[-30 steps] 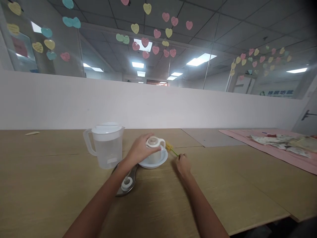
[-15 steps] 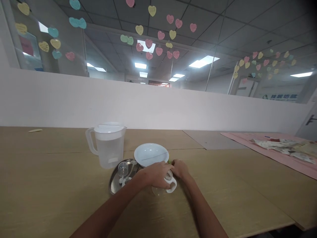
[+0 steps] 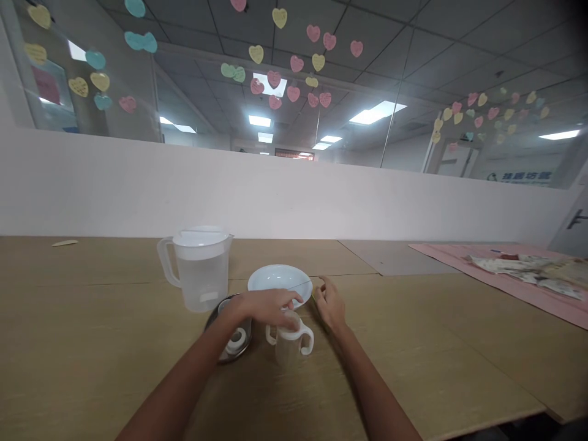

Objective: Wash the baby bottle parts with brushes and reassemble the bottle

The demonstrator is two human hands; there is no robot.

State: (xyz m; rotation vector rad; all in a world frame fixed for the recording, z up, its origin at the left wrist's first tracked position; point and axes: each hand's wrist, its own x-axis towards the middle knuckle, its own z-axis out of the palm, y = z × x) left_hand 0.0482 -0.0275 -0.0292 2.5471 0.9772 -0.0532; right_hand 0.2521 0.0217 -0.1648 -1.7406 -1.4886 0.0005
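Observation:
My left hand [image 3: 271, 306] reaches over a clear cup [image 3: 289, 349] with white handles. Its index finger and thumb are spread, the thumb by the cup's rim. My right hand [image 3: 331, 306] is at the right edge of a white bowl [image 3: 263, 278], fingers curled in and index finger raised. A thin rod [image 3: 301, 285] lies across the bowl near those fingertips; whether they grip it is too small to tell. By the bowl's right rim shows a small yellow piece [image 3: 313, 296]. A round metal tray [image 3: 226, 360] with small white and clear items is partly hidden under my left forearm.
A lidded clear pitcher [image 3: 204, 275] of liquid stands behind the tray, left of the bowl. At the far right a pink cloth [image 3: 441, 254] bears papers or packets. A small flat piece [image 3: 65, 243] lies at the back left. The white wall [image 3: 285, 202] borders the table.
My left hand has shifted left and its fingers have parted from my right hand. The cup appears turned and further left, both handles showing. My right index finger has lifted.

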